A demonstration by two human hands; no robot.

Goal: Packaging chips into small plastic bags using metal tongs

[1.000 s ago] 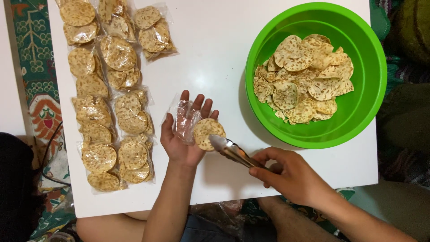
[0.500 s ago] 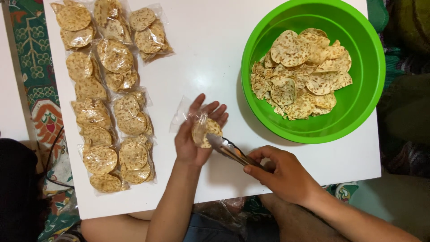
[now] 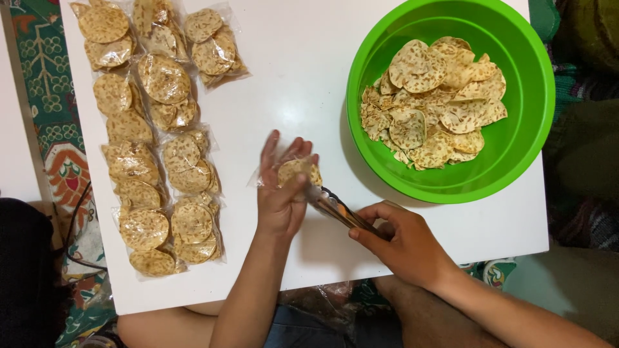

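Your left hand (image 3: pixel 280 193) was raised over the middle of the white table (image 3: pixel 303 71), fingers curled around a small clear plastic bag (image 3: pixel 265 173). A round speckled cracker (image 3: pixel 298 170) sat at the bag's mouth, against your fingers; whether it was fully inside the bag could not be told.

Your right hand (image 3: pixel 403 245) was closed on the handles of a pair of metal tongs (image 3: pixel 335 207). The tongs ran up and to the left from that hand, with their tips at the lower edge of the cracker, just beside your left thumb. Whether the tips gripped the cracker could not be told, as your left hand covered the contact point.

A large green bowl (image 3: pixel 529 129) stood at the table's far right, near the tongs but apart from them, holding a heap of loose crackers (image 3: pixel 435 103) of the same kind.

Filled bags of crackers (image 3: pixel 161 142) lay in two rough columns along the table's left side, well apart from both hands, with one further bag at the top. A patterned green rug (image 3: pixel 48 84) showed beyond the left edge of the table.
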